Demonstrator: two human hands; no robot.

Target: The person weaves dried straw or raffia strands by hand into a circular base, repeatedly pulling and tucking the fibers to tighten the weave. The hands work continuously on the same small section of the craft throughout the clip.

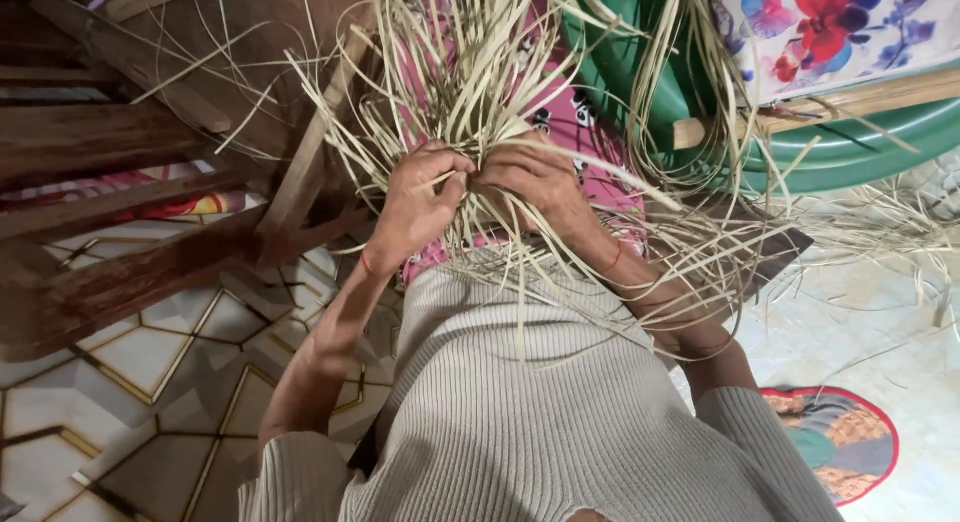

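Grip: where the two hands meet, pale strips (pixel 470 92) are pinched between curled fingers, and the exact strip held by each finger cannot be told.
Left hand (pixel 420 197): the fingers (pixel 452 174) are bent and pressed together around a few strips, with the thumb laid across them; a thin red thread is seen at the wrist.
Right hand (pixel 530 177): the fingers are curled inward and closed on the same gathered strips, knuckles just beside those of the left hand, almost touching.
Strips: a loose bundle is fanned upward and outward from the fingers, and long ends are spread to the right and down across the forearm.
Pink cloth (pixel 590 132): it is seen just beyond the fingers, under the strips.
Sweater (pixel 520 412): a ribbed grey knit is seen below the hands, nearest the camera.
Wooden frame (pixel 120 142): dark beams are seen well to the left of the fingers.
Green tub (pixel 850 142): its rim is seen to the upper right, beyond the strips.
Floor (pixel 150 352): patterned tiles are seen to the lower left.
Mat (pixel 840 447): a red-edged oval is seen to the lower right.
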